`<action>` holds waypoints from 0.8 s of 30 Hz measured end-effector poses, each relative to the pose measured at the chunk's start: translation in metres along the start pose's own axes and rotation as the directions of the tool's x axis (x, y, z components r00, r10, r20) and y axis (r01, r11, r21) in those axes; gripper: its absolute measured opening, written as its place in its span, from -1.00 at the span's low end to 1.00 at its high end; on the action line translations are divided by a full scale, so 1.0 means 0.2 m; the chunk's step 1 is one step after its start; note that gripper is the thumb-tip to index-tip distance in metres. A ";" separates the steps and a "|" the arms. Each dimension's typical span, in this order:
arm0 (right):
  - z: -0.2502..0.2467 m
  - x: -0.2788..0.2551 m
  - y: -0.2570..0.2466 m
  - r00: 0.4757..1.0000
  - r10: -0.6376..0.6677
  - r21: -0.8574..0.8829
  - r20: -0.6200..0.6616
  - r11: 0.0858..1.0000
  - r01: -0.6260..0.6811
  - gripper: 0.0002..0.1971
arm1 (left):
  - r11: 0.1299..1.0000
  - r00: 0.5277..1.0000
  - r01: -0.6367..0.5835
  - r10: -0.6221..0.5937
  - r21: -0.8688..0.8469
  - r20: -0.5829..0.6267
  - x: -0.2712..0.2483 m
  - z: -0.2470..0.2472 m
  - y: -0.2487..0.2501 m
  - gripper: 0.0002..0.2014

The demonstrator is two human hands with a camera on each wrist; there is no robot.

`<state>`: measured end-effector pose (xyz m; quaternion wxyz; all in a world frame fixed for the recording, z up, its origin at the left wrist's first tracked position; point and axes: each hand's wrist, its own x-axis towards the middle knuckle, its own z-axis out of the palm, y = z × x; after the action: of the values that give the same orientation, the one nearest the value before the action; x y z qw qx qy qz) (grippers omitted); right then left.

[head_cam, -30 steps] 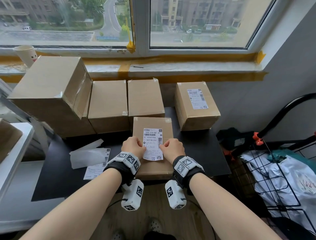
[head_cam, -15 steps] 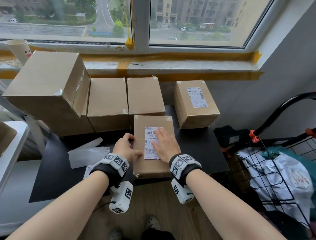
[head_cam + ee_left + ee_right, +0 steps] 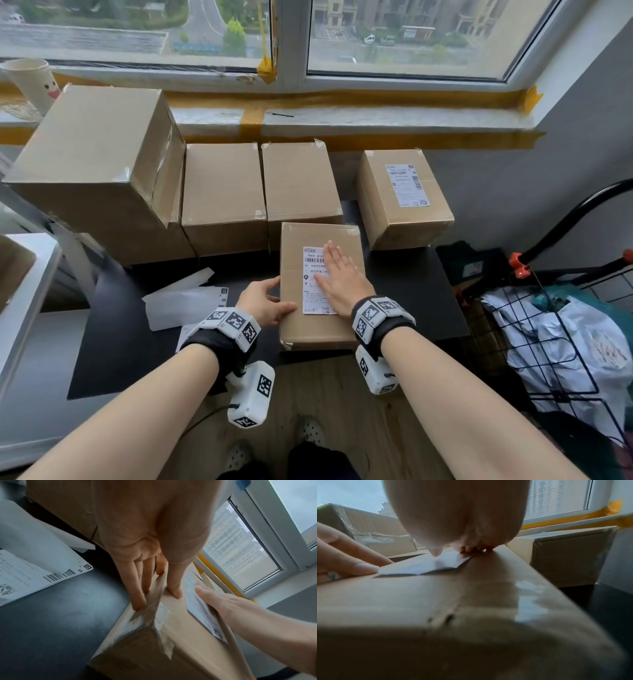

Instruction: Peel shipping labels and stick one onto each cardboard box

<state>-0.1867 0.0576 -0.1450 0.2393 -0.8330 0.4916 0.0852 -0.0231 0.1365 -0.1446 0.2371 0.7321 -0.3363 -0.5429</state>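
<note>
The near cardboard box lay flat on the black table, at its front edge, directly in front of a row of unlabelled boxes. A white shipping label sat on the top face of the near cardboard box. The right hand lay flat on the label's right half, palm down, fingers straight and held together, pointing away from the person. The left hand gripped the left edge of the same box: the thumb rested on the top face just left of the label, and the fingers ran down the box's left side wall.

A second labelled box stood to the right of the row, apart from it, label facing up. The tall box stood at the left end of the row. Loose backing paper and further label sheets lay on the table left of the left hand. A paper cup stood on the windowsill at far left. A wire cart holding bagged items stood right of the table.
</note>
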 end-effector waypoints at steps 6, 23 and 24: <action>0.05 -0.07 -0.07 0.999 -0.035 0.023 0.020 0.999 0.034 -0.40 | 0.997 1.000 0.023 -0.023 -0.076 0.001 0.00 0.01 0.00 -0.26; 0.22 -0.44 0.01 0.992 -0.079 -0.023 -0.097 0.997 0.077 -0.44 | 0.989 0.996 0.068 -0.075 -0.131 -0.047 -0.05 0.03 0.02 -0.35; 0.23 -0.45 -0.01 0.992 -0.073 -0.013 -0.102 0.997 0.072 -0.43 | 0.988 0.997 0.071 -0.075 -0.134 -0.026 -0.05 0.02 0.03 -0.36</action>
<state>-0.2250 0.1510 -0.1510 0.2128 -0.8546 0.4724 0.0359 -0.0308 0.1406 -0.1362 0.2708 0.7347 -0.2685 -0.5610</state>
